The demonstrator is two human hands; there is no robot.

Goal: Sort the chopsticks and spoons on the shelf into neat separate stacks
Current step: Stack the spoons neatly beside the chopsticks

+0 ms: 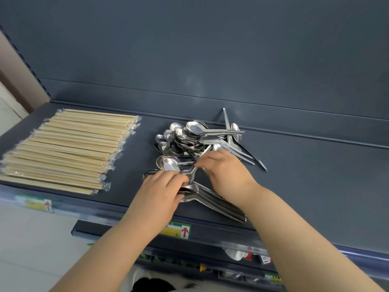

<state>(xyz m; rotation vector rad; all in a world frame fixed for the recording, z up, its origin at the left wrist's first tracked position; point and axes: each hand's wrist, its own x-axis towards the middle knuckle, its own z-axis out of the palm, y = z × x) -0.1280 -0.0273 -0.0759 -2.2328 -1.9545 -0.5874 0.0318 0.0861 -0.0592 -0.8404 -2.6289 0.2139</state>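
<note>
- Shelf (pixel 294 175): the dark surface carrying all the items. Positions below are given from the nested stack (pixel 219 202) of spoons, which lies near the shelf's front edge.
- Nested stack: spoons fitted one into another with their handles fanned toward the right front. Nesting probably keeps them compact and aligned, and this appears to be the sorted pile under construction.
- Chopsticks (pixel 69 148): wrapped pairs laid parallel in a flat row, well apart to the left of the nested stack. This half of the sort looks complete.
- Loose spoons (pixel 195 138): a jumbled heap just behind the nested stack, with bowls and handles pointing in several directions. These remain to be sorted.
- Left hand (pixel 162 190): covers the bowl end of the nested stack. Its fingers (pixel 179 180) curl down over the bowls, seemingly to steady them while another spoon is added.
- Right hand (pixel 225 171): held directly above the nested stack. Its fingers (pixel 202 163) are drawn narrow, pinching the thin handle of a single spoon (pixel 205 153) at the near edge of the heap. Which bowl belongs to that handle cannot be told.
</note>
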